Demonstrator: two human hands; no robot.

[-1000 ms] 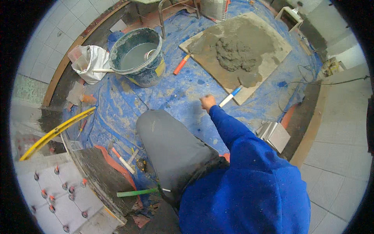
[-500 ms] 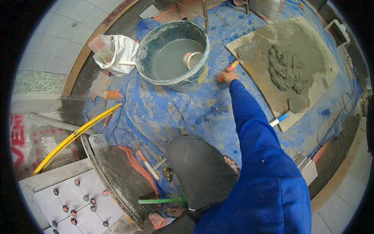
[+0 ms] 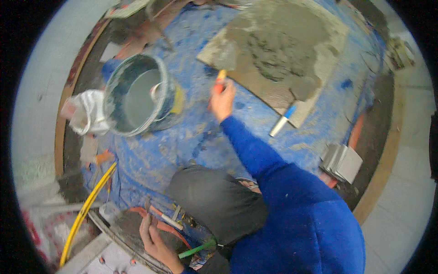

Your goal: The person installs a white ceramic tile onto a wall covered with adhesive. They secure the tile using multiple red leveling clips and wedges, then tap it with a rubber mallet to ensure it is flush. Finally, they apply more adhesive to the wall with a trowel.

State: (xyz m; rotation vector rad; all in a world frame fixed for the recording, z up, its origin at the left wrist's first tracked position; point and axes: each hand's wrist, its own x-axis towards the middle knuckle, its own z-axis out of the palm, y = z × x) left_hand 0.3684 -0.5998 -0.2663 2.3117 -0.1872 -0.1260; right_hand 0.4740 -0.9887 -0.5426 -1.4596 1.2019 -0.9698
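Observation:
My right hand (image 3: 222, 99) reaches forward in a blue sleeve and is closed on the orange handle of a trowel (image 3: 221, 76). The trowel's blade lies at the near corner of a square board (image 3: 315, 98) heaped with grey mortar (image 3: 278, 48). My left hand (image 3: 154, 238) rests low at the bottom with fingers spread on a mortar-smeared patch of floor. It lies beside a small orange-handled tool (image 3: 166, 220) and holds nothing. My bent knee in dark trousers (image 3: 214, 205) sits between the two hands.
A round bucket (image 3: 169, 98) of grey water stands left of the right hand, with a white bag (image 3: 86, 112) beside it. A blue-handled trowel (image 3: 282, 121) leans off the board's near edge. Grey tiles (image 3: 343, 160) are stacked at right. A yellow bar (image 3: 86, 211) and a green-handled tool (image 3: 197, 249) lie near me on blue sheeting (image 3: 200, 137).
My right hand moved from beside the blue-handled trowel leftward to the orange-handled trowel and closed on it. The view has shifted, and my left hand now shows at the bottom.

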